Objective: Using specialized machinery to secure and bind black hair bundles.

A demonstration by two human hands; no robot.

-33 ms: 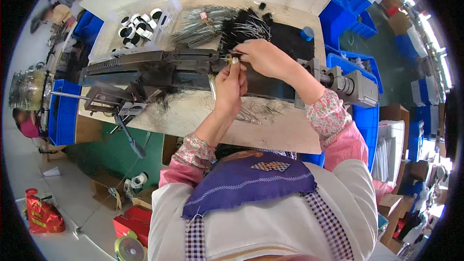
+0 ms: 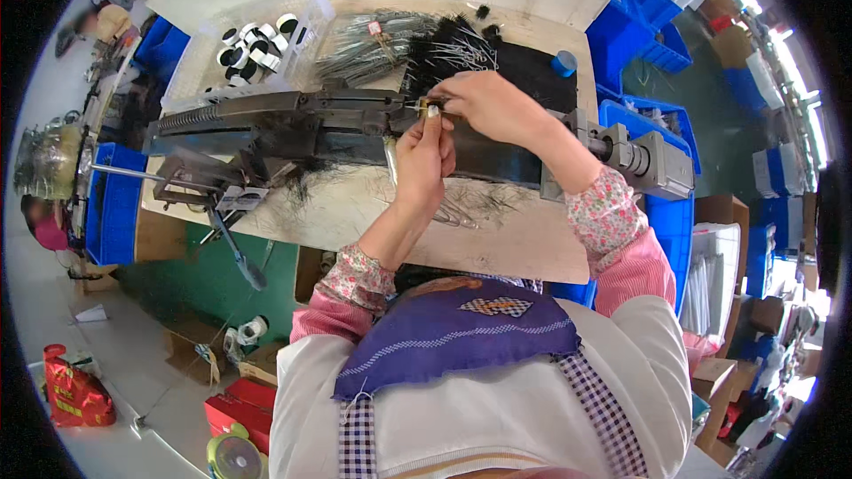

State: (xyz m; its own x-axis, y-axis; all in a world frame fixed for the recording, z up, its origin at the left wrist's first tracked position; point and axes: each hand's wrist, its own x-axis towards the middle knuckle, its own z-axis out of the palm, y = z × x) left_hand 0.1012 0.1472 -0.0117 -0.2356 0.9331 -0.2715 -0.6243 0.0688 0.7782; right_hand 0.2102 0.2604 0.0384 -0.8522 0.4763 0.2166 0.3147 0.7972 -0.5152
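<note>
My left hand (image 2: pixel 424 158) is closed with thumb up, at the middle of a long dark metal machine (image 2: pixel 355 120) on the bench. A small yellowish metal part (image 2: pixel 423 106) shows by its thumb tip; whether the hand grips it or only touches it I cannot tell. From the right my right hand (image 2: pixel 490 108) reaches over the machine, its fingers pinched together close to the left thumb. What lies between those fingertips is too small and hidden to make out. Just beyond the hands lie black-bristled wire brushes (image 2: pixel 451 46) in a heap.
A clear plastic basket (image 2: pixel 200 89) with white and black rolls stands at the back left. Beside it lie bundled metal wires (image 2: pixel 355 49). A blue cap (image 2: pixel 564 62) sits on the black mat (image 2: pixel 537 75). Loose bristles (image 2: pixel 306 186) litter the wooden bench (image 2: pixel 524 244). Blue bins (image 2: pixel 670 239) flank the right side.
</note>
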